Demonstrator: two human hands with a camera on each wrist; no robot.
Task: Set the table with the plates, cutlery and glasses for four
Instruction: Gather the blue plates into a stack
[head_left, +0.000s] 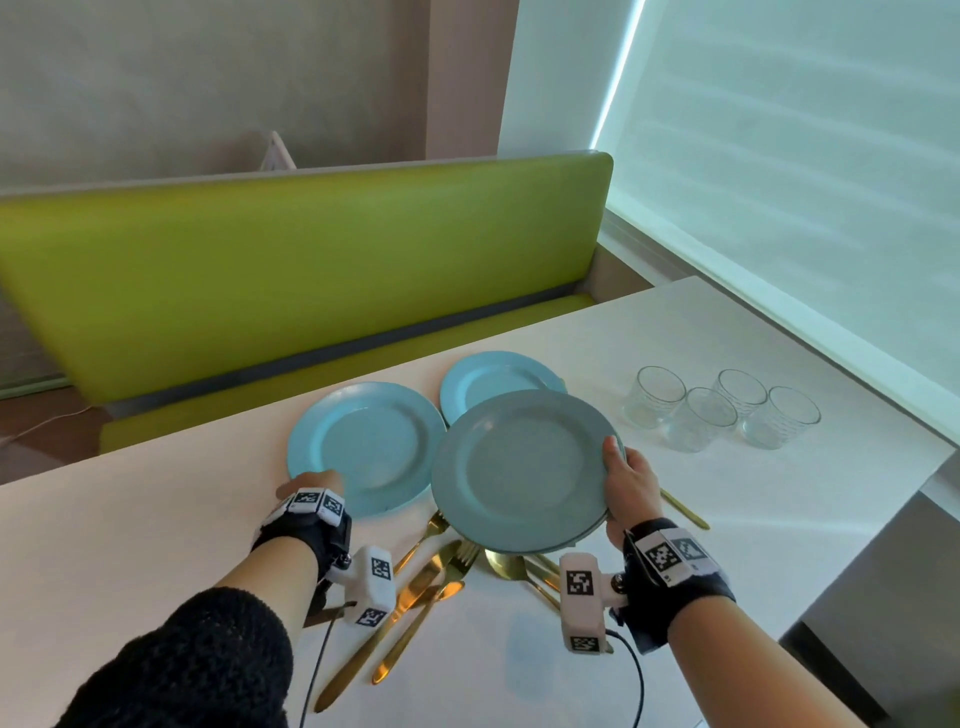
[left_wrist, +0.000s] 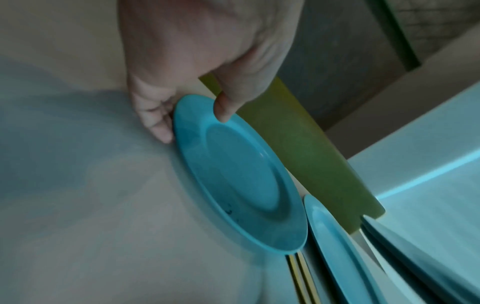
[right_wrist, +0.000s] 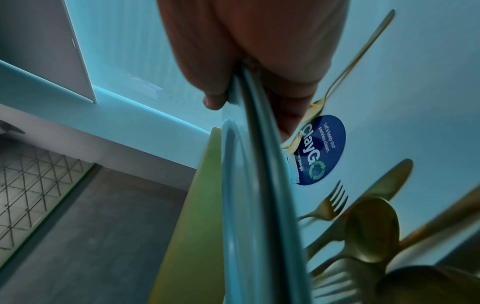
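A light blue plate (head_left: 369, 447) lies on the white table (head_left: 156, 545). My left hand (head_left: 311, 484) pinches its near-left rim, thumb (left_wrist: 223, 109) on top and fingers (left_wrist: 158, 125) at the edge. My right hand (head_left: 621, 470) grips the right rim of two stacked grey-blue plates (head_left: 519, 467), held tilted just above the gold cutlery (head_left: 431, 571). The right wrist view shows the stack (right_wrist: 249, 144) edge-on under my thumb (right_wrist: 213, 102). A third light blue plate (head_left: 493, 382) lies behind, partly covered by the stack. Several clear glasses (head_left: 717, 410) stand grouped at the right.
A green bench (head_left: 311, 260) runs along the table's far edge. A window blind (head_left: 805, 182) closes off the right side. One gold piece (head_left: 685, 509) pokes out past my right hand. A round blue sticker (right_wrist: 319, 150) is on the tabletop under the stack.
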